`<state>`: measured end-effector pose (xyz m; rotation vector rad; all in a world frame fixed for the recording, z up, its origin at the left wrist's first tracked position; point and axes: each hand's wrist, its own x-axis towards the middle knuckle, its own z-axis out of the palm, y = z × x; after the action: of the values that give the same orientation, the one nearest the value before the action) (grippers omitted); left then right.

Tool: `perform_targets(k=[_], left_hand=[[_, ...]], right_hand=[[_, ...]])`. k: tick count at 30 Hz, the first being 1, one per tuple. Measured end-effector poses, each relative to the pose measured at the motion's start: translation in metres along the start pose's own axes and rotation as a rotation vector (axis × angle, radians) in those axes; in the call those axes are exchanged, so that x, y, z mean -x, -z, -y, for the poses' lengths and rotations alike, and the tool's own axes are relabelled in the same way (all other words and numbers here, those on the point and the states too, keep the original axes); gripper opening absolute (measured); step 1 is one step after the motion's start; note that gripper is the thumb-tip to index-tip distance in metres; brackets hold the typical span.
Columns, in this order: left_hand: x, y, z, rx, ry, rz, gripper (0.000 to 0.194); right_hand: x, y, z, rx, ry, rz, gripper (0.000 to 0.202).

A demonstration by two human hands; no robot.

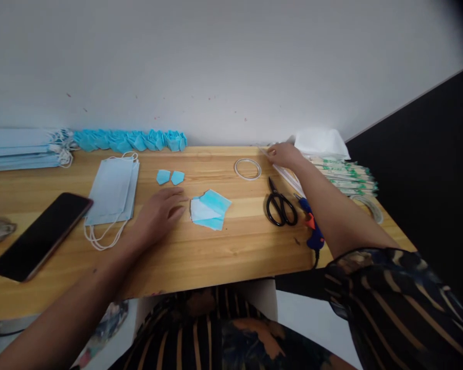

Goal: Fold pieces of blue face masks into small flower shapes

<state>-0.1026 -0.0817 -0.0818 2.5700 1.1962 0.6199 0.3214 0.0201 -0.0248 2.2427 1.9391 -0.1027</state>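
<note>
My left hand (162, 211) rests on the wooden table with its fingers stretched out, holding nothing. Just right of its fingertips lies a folded or cut piece of blue-and-white face mask (212, 209). Two small blue cut pieces (170, 177) lie behind that hand. At the back right, my right hand (284, 155) has its fingers closed at a thin white strip (263, 150), whose tip pokes out past them. More long white strips (291, 180) lie under and beside my right wrist. Black-handled scissors (281, 208) and a blue glue gun (312, 226) lie nearer me.
Left of my left hand are whole face masks (111, 190) and a black phone (42, 234). Stacked masks (19, 149) and a row of blue folded flowers (131, 140) line the wall. A white ring (247, 169) and green-and-white wrapped sticks (349, 177) lie to the right.
</note>
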Motion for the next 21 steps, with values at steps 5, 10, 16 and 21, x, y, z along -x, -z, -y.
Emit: perform_targets(k=[5, 10, 16, 21], left_hand=[[-0.002, 0.005, -0.003, 0.012, 0.007, -0.003, 0.037], [-0.002, 0.010, -0.002, 0.032, 0.022, 0.038, 0.032], [-0.001, 0.009, 0.002, 0.019, 0.012, 0.047, 0.032], [-0.002, 0.008, 0.002, 0.010, 0.009, 0.048, 0.031]], right_hand=[[0.012, 0.031, -0.006, -0.177, -0.041, -0.132, 0.042], [0.055, 0.079, -0.052, -0.309, -0.069, -0.301, 0.046], [0.095, 0.032, -0.091, -0.189, -0.069, -0.013, 0.035], [0.104, -0.007, -0.090, -0.164, 0.111, -0.017, 0.029]])
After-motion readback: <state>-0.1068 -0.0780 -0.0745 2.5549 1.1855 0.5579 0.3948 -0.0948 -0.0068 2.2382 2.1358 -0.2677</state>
